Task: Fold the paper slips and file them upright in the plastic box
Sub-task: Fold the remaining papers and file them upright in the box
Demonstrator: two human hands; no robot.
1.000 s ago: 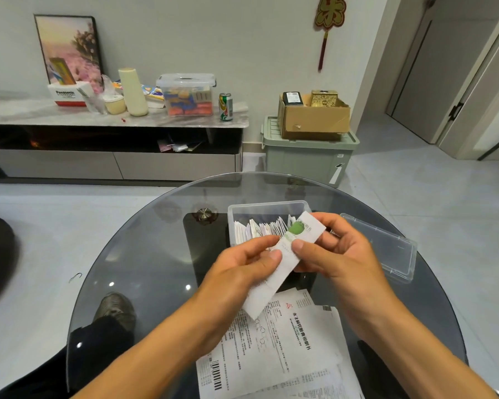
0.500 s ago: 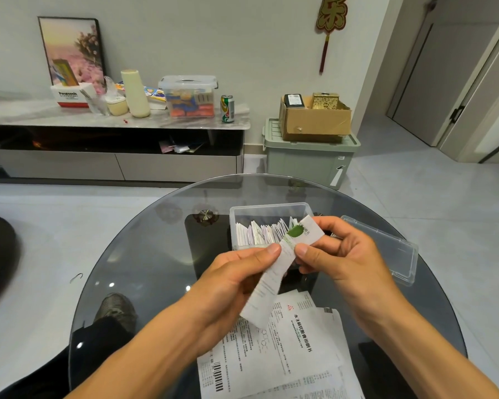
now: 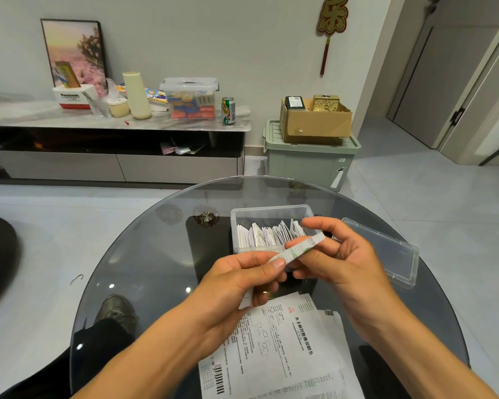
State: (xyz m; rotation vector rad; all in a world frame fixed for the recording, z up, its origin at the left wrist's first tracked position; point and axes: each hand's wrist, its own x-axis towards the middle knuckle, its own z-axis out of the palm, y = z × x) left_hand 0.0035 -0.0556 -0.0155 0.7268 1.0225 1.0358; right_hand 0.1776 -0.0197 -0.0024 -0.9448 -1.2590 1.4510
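Note:
I hold a long white paper slip (image 3: 298,249) with green print above the round glass table (image 3: 144,263). It is turned nearly edge-on to the camera. My left hand (image 3: 242,279) pinches its lower part between thumb and fingers. My right hand (image 3: 332,254) pinches its upper end, index finger stretched out above it. Just behind my hands stands the clear plastic box (image 3: 268,214), with several folded slips (image 3: 267,236) upright inside. Under my wrists lies a pile of flat printed sheets (image 3: 283,349).
The box's clear lid (image 3: 386,251) lies on the table to the right. Beyond the table are a low cabinet (image 3: 113,162) with clutter on top and a green storage bin (image 3: 311,159) bearing a cardboard box. My shoe (image 3: 116,309) shows through the glass.
The slip has been turned from facing the camera to nearly edge-on and narrowed along its length. Both hands shifted slightly and still hold it.

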